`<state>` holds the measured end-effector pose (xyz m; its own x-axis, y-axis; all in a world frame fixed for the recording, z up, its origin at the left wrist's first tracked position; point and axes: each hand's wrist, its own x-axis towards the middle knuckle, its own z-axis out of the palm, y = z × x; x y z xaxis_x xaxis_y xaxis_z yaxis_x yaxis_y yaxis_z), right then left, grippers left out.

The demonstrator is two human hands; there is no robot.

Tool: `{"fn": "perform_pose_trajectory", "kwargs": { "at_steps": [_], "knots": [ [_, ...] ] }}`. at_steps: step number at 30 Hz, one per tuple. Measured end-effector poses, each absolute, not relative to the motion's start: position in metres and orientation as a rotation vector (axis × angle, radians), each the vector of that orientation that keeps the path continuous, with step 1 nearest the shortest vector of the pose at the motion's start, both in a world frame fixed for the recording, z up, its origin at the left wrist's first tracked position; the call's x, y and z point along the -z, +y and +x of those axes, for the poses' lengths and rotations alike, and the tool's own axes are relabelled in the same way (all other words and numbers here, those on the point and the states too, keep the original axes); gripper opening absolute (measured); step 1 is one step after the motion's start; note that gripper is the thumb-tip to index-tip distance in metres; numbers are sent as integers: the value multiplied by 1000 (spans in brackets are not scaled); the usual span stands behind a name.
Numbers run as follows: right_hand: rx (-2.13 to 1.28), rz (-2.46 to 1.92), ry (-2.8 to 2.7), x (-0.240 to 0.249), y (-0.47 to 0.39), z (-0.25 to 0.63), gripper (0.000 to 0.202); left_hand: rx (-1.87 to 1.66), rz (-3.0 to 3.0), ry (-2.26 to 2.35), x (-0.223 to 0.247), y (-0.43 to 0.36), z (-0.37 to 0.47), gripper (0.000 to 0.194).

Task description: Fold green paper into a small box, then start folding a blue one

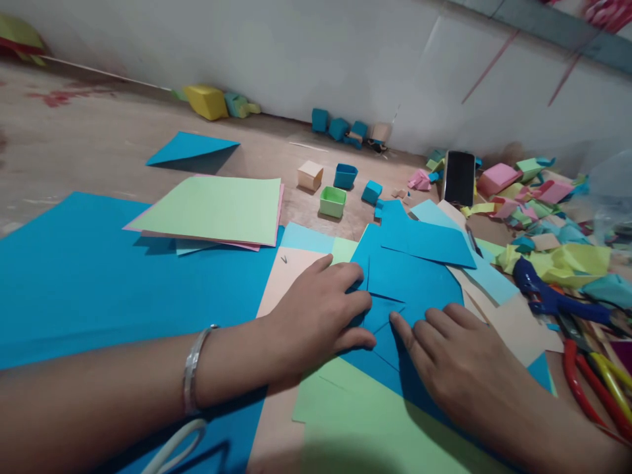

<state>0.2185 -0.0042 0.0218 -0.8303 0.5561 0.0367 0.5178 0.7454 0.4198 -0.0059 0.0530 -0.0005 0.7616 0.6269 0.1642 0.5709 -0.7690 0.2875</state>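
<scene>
My left hand rests at the left side of a piece of blue paper, its curled fingers and thumb holding the sheet down. Folds and a loose flap show in the blue paper between my two hands. From the right, my right hand touches the same paper with one extended fingertip near the crease. Its other fingers are curled in, with nothing visible in them. Beneath lie a light green sheet and a peach sheet with a small pen mark.
A large blue sheet bears a light green stack. Small paper boxes, including a green one, stand farther back. A phone, paper scraps, a blue-handled tool and red-handled pliers lie on the right.
</scene>
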Motion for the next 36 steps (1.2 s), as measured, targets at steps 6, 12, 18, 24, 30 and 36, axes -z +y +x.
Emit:
{"fn": "perform_pose_trajectory", "kwargs": {
  "at_steps": [6,12,18,24,30,36],
  "knots": [
    [-664,935,2831,-15,-10,214,43,-323,2813,939,5,53,-5,49],
    [-708,1009,2781,-16,-12,214,44,-374,2831,904,7,53,-7,50],
    [-709,1018,2742,-14,-13,215,47,-379,2828,893,6,54,-7,49],
    [-822,1024,2661,-12,-6,219,46,-397,2840,878,7,55,-6,48],
    [-825,1122,2617,-13,-11,218,44,-383,2849,880,5,55,-7,49],
    [-738,1058,2726,-11,-11,215,45,-300,2826,887,-1,56,-10,54]
  ]
}}
